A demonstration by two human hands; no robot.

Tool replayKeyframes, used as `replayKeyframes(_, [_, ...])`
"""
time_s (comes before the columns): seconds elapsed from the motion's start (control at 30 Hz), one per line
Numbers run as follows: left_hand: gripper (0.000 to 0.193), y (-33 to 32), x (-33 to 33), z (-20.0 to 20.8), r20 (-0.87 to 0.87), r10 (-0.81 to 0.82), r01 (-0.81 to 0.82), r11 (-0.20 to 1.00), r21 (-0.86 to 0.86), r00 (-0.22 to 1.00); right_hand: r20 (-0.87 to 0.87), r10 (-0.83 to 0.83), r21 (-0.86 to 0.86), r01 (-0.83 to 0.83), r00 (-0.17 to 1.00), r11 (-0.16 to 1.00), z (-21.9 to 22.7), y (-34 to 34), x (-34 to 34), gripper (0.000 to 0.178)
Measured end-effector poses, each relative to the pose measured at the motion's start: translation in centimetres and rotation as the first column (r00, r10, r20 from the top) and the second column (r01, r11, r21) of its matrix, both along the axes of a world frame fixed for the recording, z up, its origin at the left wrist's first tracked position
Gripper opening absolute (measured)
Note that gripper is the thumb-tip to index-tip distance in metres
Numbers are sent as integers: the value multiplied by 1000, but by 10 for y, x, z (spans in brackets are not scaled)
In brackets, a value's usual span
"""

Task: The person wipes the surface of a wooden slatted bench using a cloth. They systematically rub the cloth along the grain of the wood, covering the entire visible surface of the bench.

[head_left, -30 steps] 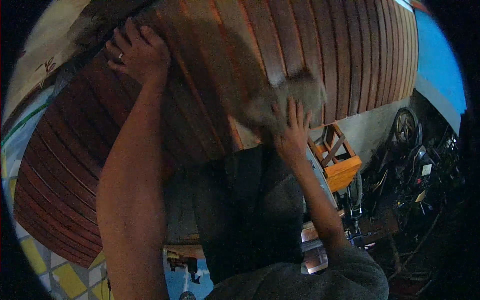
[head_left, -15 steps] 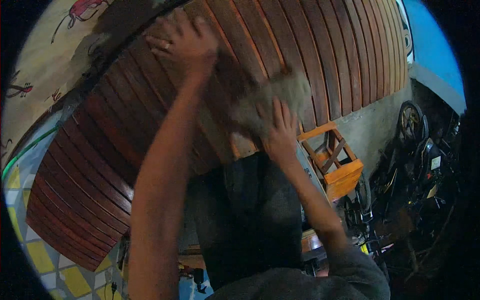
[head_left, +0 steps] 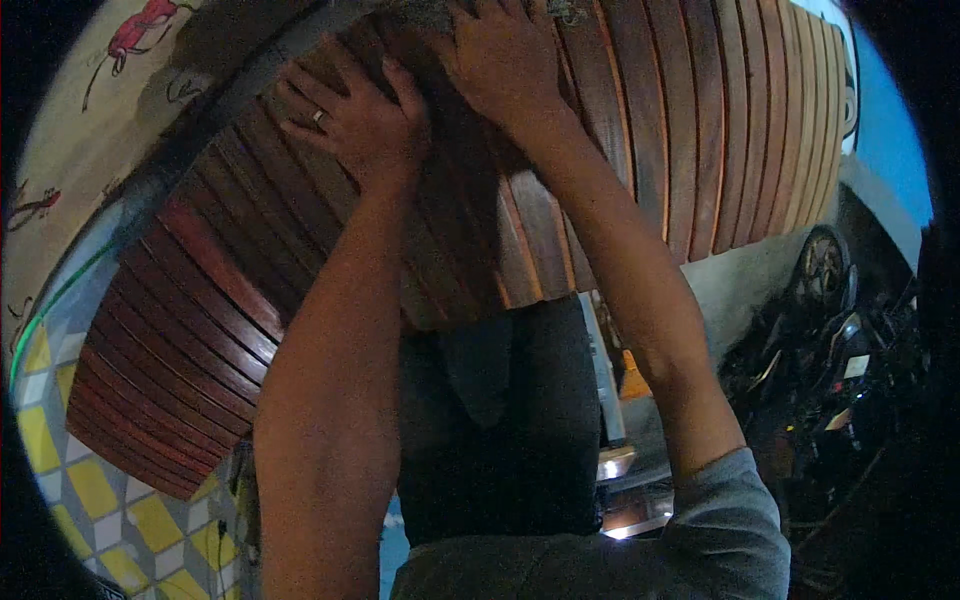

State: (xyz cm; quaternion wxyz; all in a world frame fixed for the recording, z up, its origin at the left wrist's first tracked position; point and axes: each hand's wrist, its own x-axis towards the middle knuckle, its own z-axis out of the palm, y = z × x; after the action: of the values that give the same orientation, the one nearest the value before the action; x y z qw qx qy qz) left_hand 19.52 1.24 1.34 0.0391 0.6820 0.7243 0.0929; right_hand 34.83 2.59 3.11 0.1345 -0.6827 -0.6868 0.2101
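Observation:
Dark reddish-brown wooden slats [head_left: 635, 130] run side by side in a wide, curved panel with narrow gaps between them. My left hand [head_left: 370, 125], a ring on one finger, lies spread on the slats near the far edge. Beside it, at the top of the view, my right hand [head_left: 505, 60] presses down on a grey-green cloth [head_left: 428, 18]. Only bits of that cloth show around the fingers; the rest is hidden under the hand or cut off by the view's rim.
At the far left is a pale wall with painted red figures [head_left: 140, 40]. A green hose [head_left: 70, 285] runs above yellow, white and grey floor tiles [head_left: 95, 490]. A wheel [head_left: 825, 262] and dark clutter stand at the right. My right forearm mostly covers an orange wooden piece [head_left: 634, 380].
My right hand has moved with the cloth up and left across the slats, to beside my left hand. My left hand stays on the slats. The view has shifted slightly.

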Motion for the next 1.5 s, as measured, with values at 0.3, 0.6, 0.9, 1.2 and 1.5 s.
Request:
replayKeyframes(0.3, [68,0,-4,3,30,30,-29,999,-23,999,-25,256,-460,-238,966,855,60,-280,33,63])
replayKeyframes(0.6, [68,-1,0,3,54,32,-32,999,-7,998,158,75,-62,-66,985,996,8,-144,41,57])
replayKeyframes(0.9, [67,-5,-9,0,12,35,-35,999,2,999,102,77,-178,-58,992,982,15,-147,28,54])
replayKeyframes(1.2, [68,-4,-4,-4,19,13,-14,998,65,1000,72,200,-398,-156,977,904,70,-278,69,59])
replayKeyframes(1.5, [65,4,-5,-9,-83,26,-15,991,131,996,209,261,302,-317,942,899,-6,-4,84,41])
